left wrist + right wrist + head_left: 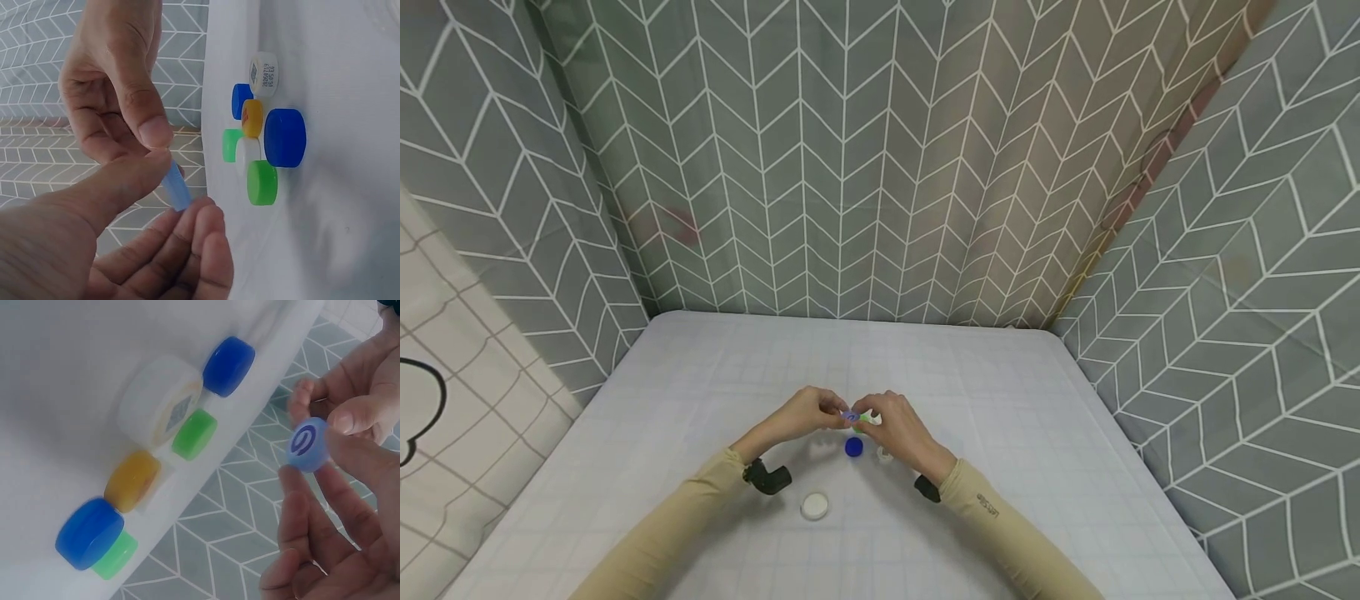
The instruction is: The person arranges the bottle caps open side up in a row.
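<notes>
A small light-blue bottle cap (306,445) with a dark swirl mark is held up above the table between both hands. My left hand (805,412) pinches it between thumb and fingers. From the other side my right hand (898,427) also grips it by thumb and fingertips. Below the hands are several loose caps: a dark blue cap (285,137), a green cap (262,182), a yellow cap (252,119), a pale green cap (232,145) and a white cap (265,74) with printed digits. In the head view the right hand hides part of this group.
A round white lid (814,505) lies nearer the body on the white-covered table (737,550). Patterned grey curtains (865,167) hang behind and along the sides. Dark wrist devices (767,477) stick out beneath both wrists.
</notes>
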A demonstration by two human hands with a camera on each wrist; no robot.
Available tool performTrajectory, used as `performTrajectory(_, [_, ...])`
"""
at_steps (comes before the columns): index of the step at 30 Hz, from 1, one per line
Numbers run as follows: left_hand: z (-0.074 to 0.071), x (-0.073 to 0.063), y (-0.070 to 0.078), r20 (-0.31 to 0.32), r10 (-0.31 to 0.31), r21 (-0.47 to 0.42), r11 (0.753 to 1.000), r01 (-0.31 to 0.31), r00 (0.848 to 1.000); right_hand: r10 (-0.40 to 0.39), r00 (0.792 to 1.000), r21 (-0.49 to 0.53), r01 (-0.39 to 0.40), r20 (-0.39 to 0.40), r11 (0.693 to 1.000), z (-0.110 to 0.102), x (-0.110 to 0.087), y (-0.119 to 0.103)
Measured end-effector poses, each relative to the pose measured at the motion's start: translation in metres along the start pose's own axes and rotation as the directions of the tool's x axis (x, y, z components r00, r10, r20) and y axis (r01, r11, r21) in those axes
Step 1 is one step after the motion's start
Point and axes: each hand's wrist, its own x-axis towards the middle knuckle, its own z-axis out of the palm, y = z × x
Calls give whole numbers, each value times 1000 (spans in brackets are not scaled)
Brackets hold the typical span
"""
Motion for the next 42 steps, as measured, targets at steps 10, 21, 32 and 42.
performTrajectory(10, [2,-3,5,-35,83,76,994,-80,996,91,995,0,-91,46,996,-2,0,-1])
performTrajectory(21, [5,-9,12,-49,112,137,985,-104,993,86,994,-60,-82,68,995,-5,1,-3])
performTrajectory(32, [7,-21,17,-19,118,138,984,-115,993,71,993,-84,-63,90,994,-8,-4,-12])
performTrajectory(42, [11,-32,24,11,123,159,979,-123,992,-37,997,-165,47,66,985,-11,-13,-21])
